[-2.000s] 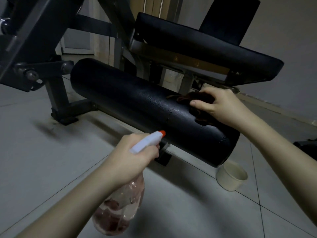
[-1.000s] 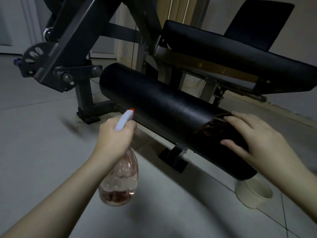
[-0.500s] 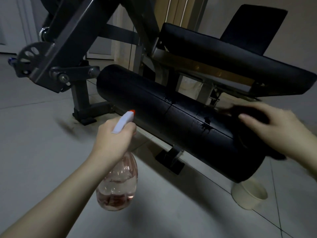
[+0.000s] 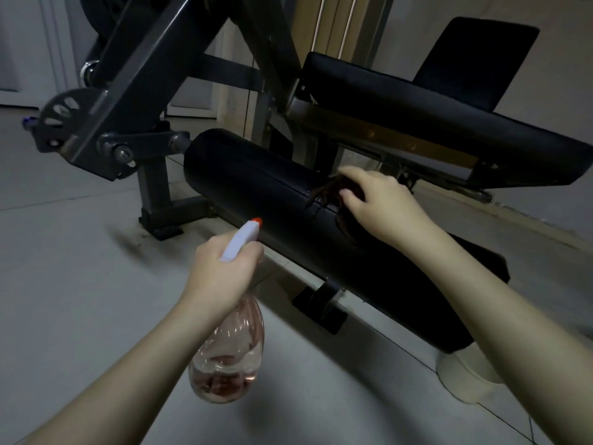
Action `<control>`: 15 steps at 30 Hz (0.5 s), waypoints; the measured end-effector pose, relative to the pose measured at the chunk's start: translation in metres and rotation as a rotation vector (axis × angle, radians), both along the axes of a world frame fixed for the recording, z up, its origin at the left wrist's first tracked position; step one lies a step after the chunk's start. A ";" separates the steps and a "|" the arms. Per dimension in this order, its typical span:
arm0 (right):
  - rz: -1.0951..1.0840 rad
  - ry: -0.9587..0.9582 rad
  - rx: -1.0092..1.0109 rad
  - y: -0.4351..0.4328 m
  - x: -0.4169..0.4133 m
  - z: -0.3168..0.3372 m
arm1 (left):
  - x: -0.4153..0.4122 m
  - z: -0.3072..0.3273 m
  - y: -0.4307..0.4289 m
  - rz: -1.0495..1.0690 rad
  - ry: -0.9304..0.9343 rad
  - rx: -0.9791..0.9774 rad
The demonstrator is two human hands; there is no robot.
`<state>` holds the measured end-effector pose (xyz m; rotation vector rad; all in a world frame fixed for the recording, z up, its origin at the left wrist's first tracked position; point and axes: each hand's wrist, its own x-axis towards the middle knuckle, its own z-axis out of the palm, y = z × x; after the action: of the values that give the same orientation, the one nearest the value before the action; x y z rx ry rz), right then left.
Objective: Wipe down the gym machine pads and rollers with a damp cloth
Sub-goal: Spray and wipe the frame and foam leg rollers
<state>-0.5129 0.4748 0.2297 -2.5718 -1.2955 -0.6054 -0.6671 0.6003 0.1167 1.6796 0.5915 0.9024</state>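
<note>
1. Nearest to me I count two bare arms, the left forearm [image 4: 112, 380] and the right forearm [image 4: 513, 300], both cut off by the lower edge.
2. One spray bottle [image 4: 227, 358] hangs below my left hand [image 4: 221, 271]. It is clear, with a little pinkish liquid at the bottom and a white head tipped in orange. The left fingers [image 4: 250, 261] are wrapped round its neck, grasping it, and the trigger is hidden under the hand.
3. Near right, one pale cup [image 4: 462, 380] stands on the tiled floor [image 4: 64, 300], partly covered by my right forearm and the roller's end.
4. One roller [image 4: 250, 181] runs across the middle: long, black and matte, with a seam ringing it just beside the cloth. Part of its right half is behind my right forearm.
5. One cloth [image 4: 327, 191] sits on top of the roller, roughly midway along. It is dark brownish and crumpled, mostly hidden under my right hand [image 4: 382, 207] and hard to separate from the black surface in this dim light. The right fingers [image 4: 353, 173] curl over it with the thumb tucked in, grasping it against the roller.
6. Farther off I count two black pads: the seat pad [image 4: 417, 110] above and behind the roller, and the back pad [image 4: 475, 56] at far right, its lower part hidden behind the seat.
7. Far left, the grey steel frame [image 4: 138, 88] is cut off by the upper edge.
</note>
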 end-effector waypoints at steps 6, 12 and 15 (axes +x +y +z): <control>-0.038 -0.202 -0.045 -0.071 -0.026 -0.028 | 0.001 -0.006 0.002 -0.005 0.002 0.015; 0.053 -0.364 -0.022 -0.019 -0.013 -0.043 | 0.007 -0.009 0.002 -0.006 0.000 -0.005; 0.054 -0.314 -0.007 0.021 -0.014 -0.034 | 0.011 -0.011 0.001 -0.003 0.009 -0.012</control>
<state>-0.5269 0.4960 0.1959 -2.5096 -1.4540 -1.0279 -0.6563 0.6016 0.1060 1.6739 0.5996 0.8875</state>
